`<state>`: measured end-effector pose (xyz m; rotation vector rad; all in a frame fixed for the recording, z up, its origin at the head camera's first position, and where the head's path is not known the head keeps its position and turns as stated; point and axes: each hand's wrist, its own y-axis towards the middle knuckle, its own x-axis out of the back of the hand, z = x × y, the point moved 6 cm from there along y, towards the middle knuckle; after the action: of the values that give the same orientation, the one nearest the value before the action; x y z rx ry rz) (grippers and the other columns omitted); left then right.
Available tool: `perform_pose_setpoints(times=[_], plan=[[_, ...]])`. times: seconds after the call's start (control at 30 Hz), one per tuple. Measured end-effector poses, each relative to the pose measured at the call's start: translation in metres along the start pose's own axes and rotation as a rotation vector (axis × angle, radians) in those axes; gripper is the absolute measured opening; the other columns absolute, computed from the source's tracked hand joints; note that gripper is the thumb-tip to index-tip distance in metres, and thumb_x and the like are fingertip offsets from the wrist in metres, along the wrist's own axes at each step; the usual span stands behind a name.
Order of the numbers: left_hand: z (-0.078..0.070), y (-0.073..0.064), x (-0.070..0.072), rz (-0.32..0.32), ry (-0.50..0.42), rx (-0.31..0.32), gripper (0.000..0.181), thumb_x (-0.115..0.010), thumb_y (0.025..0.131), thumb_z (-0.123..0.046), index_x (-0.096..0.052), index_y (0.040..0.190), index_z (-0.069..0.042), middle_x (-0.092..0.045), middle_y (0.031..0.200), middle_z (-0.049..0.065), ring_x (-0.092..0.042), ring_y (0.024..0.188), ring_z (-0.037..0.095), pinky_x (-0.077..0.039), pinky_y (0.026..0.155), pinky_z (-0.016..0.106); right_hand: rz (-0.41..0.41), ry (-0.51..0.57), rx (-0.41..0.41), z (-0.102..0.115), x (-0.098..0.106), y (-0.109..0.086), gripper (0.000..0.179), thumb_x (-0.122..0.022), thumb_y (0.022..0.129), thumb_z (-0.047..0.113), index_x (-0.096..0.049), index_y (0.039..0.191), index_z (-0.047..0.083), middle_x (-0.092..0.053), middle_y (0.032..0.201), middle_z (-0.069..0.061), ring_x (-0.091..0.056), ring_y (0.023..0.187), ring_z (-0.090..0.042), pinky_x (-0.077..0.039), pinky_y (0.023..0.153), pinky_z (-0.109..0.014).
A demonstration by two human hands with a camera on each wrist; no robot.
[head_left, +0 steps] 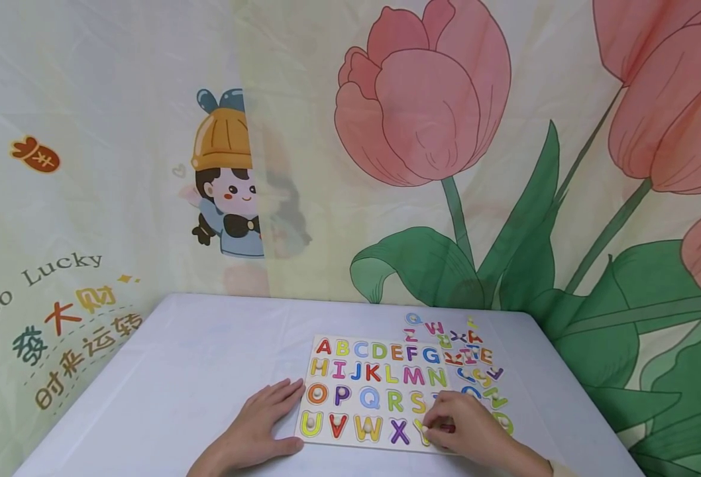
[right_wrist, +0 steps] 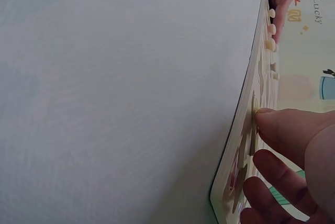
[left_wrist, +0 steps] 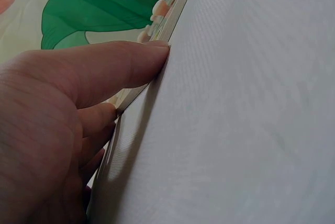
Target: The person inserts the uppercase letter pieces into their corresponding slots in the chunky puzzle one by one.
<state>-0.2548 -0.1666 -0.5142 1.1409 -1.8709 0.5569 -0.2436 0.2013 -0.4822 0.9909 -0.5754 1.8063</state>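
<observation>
A wooden alphabet puzzle board (head_left: 404, 447) with coloured letters lies on the table. My right hand (head_left: 470, 427) is over its bottom row, pinching a yellow letter Y piece (head_left: 420, 432) at the Y place. In the right wrist view the piece (right_wrist: 255, 135) stands slightly raised on its edge under the thumb. My left hand (head_left: 261, 424) rests flat beside the board's left edge, fingers extended, thumb (left_wrist: 141, 59) touching the edge. Knobbed pieces O (head_left: 317, 395), P (head_left: 342, 396), U (head_left: 311, 424), V (head_left: 337, 426) and W (head_left: 368, 428) sit in the board.
Loose letter pieces (head_left: 466, 341) lie scattered on the white tablecloth (head_left: 207, 358) behind and right of the board, including a blue Q (head_left: 413, 319) and an orange E (head_left: 486, 356). A printed curtain (head_left: 303, 165) hangs behind the table.
</observation>
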Motion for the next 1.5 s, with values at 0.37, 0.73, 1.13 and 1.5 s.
perform_pose_setpoints(times=[0.37,0.73,1.13,1.5], plan=[[-0.001,0.000,0.001,-0.010,0.007,-0.009,0.094,-0.078,0.086,-0.059,-0.047,0.161,-0.012,-0.043,0.169,0.004,-0.033,0.158,0.036,-0.023,0.124,0.068,0.007,0.019,-0.019,-0.001,-0.003,-0.002,0.007,-0.086,0.091,0.025,-0.084,0.092,0.031,-0.060,0.084,0.020,-0.056,0.077,-0.004,-0.052,0.065,-0.021],[-0.002,-0.001,0.001,-0.008,0.004,-0.001,0.094,-0.078,0.086,-0.060,-0.047,0.161,-0.012,-0.042,0.169,0.003,-0.032,0.158,0.036,-0.021,0.125,0.068,0.014,0.044,-0.003,-0.006,-0.004,0.001,0.009,-0.088,0.089,0.027,-0.082,0.091,0.034,-0.060,0.085,0.017,-0.055,0.078,-0.004,-0.050,0.064,-0.020],[0.000,-0.001,0.000,0.006,-0.013,0.012,0.095,-0.078,0.085,-0.060,-0.047,0.161,-0.013,-0.042,0.169,0.003,-0.031,0.158,0.036,-0.020,0.125,0.069,0.090,0.080,0.086,0.000,0.011,0.013,0.008,-0.082,0.095,0.029,-0.082,0.103,0.026,-0.064,0.088,0.017,-0.058,0.080,-0.004,-0.052,0.067,-0.020],[0.000,-0.001,-0.001,0.013,-0.014,0.007,0.095,-0.077,0.086,-0.061,-0.046,0.162,-0.013,-0.041,0.170,0.002,-0.031,0.159,0.036,-0.020,0.125,0.069,-0.141,-0.015,0.076,-0.019,0.052,0.084,0.023,-0.080,0.096,0.013,-0.079,0.119,0.007,-0.069,0.098,0.005,-0.062,0.085,-0.014,-0.056,0.070,-0.023]])
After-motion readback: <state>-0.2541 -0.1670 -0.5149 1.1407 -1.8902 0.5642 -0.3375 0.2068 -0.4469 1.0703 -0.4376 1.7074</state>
